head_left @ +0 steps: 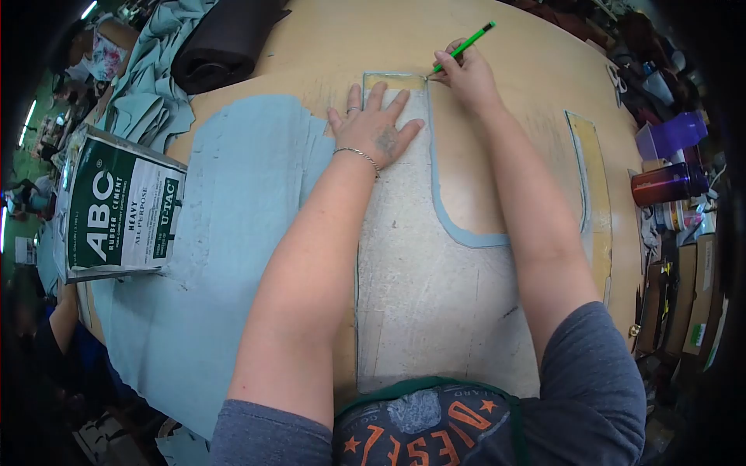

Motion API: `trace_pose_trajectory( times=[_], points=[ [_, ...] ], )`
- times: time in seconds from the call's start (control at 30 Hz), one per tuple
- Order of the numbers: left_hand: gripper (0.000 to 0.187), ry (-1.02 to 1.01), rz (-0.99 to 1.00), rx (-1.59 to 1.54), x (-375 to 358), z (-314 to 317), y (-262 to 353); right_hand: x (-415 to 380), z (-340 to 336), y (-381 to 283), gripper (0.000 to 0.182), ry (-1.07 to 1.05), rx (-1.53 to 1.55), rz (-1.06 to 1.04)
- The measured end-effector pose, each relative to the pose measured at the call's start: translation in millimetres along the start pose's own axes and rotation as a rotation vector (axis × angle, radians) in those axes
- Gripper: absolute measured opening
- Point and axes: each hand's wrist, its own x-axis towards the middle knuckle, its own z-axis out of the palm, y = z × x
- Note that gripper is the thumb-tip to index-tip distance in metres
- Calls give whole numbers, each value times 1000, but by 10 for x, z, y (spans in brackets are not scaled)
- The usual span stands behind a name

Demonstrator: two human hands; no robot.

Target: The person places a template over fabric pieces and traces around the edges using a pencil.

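A whitish template board (420, 303) with a curved cutout lies on the table over light blue material (458, 235), which shows as a strip along the cutout. My left hand (378, 128) presses flat on the board's narrow upper arm, fingers spread. Between the fingers of my right hand (466, 78) is a green pencil (472, 44), its tip at the upper right corner of that arm. Part of the board's right side is hidden under my right forearm.
Left, a rubber cement can (120, 206) rests on stacked light blue sheets (233, 179). A dark roll (225, 43) and crumpled blue material (151, 78) lie behind. Rightward are a purple container (672, 138) and a dark tumbler (664, 184). A person's arm (66, 318) shows far left.
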Motion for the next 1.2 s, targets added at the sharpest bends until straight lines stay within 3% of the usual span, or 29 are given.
trace_pose_trajectory(
  times=[0.17, 0.4, 0.53, 0.63, 0.93, 1.13, 1.2],
  points=[
    [57, -20, -4, 24, 16, 0, 2, -188, 202, 97, 23, 219, 4, -59],
    [57, -29, -12, 36, 23, -17, 19, -473, 159, -327, 19, 88, -316, -96],
    [57, -37, -12, 25, 28, -9, 19, -914, 162, -387, 12, 98, -502, -457],
    [57, -47, -12, 26, 28, -17, 23, -1335, 45, -558, 14, 15, -425, -559],
    [57, -21, -22, 117, 29, -14, 40, -2310, -334, -912, 16, -157, -273, -396],
    [58, -36, -22, 126, 43, -4, 54, -2587, -1038, -810, 14, -9, -363, -139],
    [59, -39, -27, 98, 53, -7, 47, -2711, -1312, -592, 13, 23, -168, 94]
  ],
)
